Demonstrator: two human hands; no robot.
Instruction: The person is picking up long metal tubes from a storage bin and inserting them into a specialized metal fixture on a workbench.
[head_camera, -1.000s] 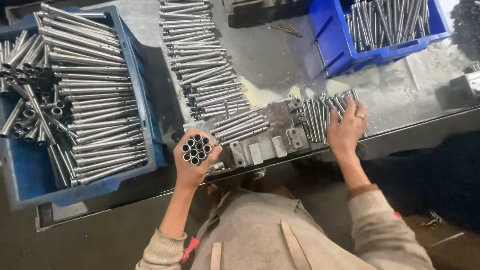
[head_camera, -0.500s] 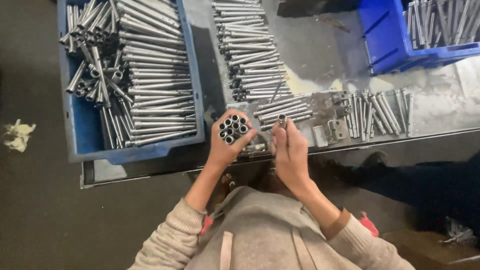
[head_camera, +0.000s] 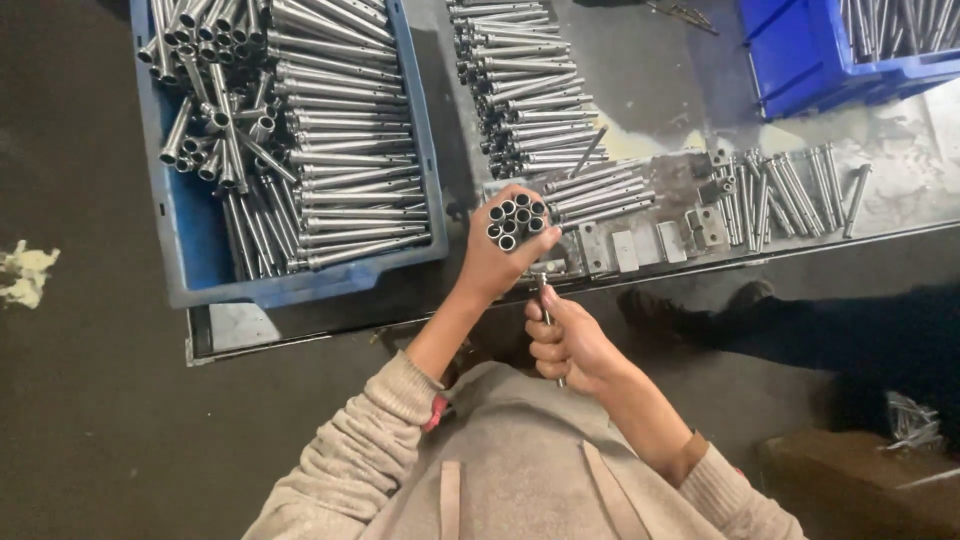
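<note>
L hand (head_camera: 497, 262) clenched round a bundle of metal tubes (head_camera: 516, 221), open ends up toward cam, approx 8-9 in the bunch, long axes running down into the fist. R hand (head_camera: 572, 340) wrapped on a single thin metal rod (head_camera: 545, 300), axis roughly vertical in frame, top end pointing up at the bundle, just below and slightly right of it; close but apart. R hand is the nearer one to the body, L is out over the bench edge (head_camera: 300, 340). Tubes: bare steel, grey, smooth, hollow round section, dark bores. Left of L hand: blue plastic crate (head_camera: 190, 250) packed w/ same tubes, mostly laid parallel. Beyond: loose row of tubes (head_camera: 520, 110) on bench, flat metal blocks (head_camera: 640, 245), second blue bin (head_camera: 800, 70) top right.
</note>
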